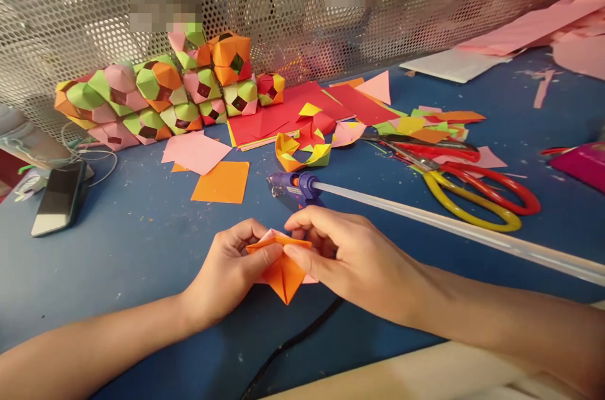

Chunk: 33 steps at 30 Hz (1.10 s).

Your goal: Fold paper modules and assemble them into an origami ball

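Note:
Between my two hands is a folded paper piece point(284, 277), orange on top with pink paper showing at its edges. My left hand point(231, 268) pinches its left side, thumb on the orange face and fingers behind. My right hand point(352, 255) grips the upper right side, its thumb pressing near my left thumb and its index finger bent above. Just beyond the hands lies a purple glue gun point(295, 187) with a long clear glue stick point(425, 214) in it. Behind the gun sits a partly joined ring of folded yellow and orange paper point(302, 151).
Folded-paper balls point(161, 88) are stacked against a perforated metal panel point(302, 41). Loose orange point(221, 182) and pink squares point(201, 151), red sheets point(278, 113) and paper scraps lie about. Red- and yellow-handled scissors point(472, 189) rest at right, a phone point(59, 198) at left. A black cable point(297, 343) runs toward me.

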Tool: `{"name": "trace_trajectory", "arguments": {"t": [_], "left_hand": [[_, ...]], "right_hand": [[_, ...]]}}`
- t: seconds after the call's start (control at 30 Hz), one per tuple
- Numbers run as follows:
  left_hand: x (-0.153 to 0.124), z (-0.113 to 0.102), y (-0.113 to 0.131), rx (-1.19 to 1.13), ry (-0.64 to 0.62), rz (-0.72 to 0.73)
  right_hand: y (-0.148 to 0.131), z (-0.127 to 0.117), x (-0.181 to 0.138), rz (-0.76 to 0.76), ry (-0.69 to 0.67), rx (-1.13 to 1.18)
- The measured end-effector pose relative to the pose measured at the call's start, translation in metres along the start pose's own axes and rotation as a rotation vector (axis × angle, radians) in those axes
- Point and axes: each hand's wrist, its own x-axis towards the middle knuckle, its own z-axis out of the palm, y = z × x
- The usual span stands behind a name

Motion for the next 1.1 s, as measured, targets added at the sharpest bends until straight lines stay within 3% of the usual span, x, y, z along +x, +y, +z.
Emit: {"name": "trace_trajectory", "arguments": {"t": [0.17,0.47,0.7,0.97,1.1], "left_hand": [[0.0,0.001,0.002,0.121,0.004,0.027],[-0.003,-0.004,0.002,0.09,0.028,0.08],[0.001,-0.005,0.002,0.102,0.052,0.067],[0.004,-0.004,0.003,0.023,0.026,0.036],[0.005,-0.005,0.003,0.017,-0.007,0.012]], "right_hand": [[0.007,0.01,0.007,-0.084,0.043,0.084],[0.009,0.01,0.003,0.036,0.026,0.115],[0.007,0.012,0.004,0.115,-0.044,0.297],[0.014,0.013,0.003,-0.226,0.075,0.076],[0.014,0.011,0.003,-0.27,0.09,0.004]]}}
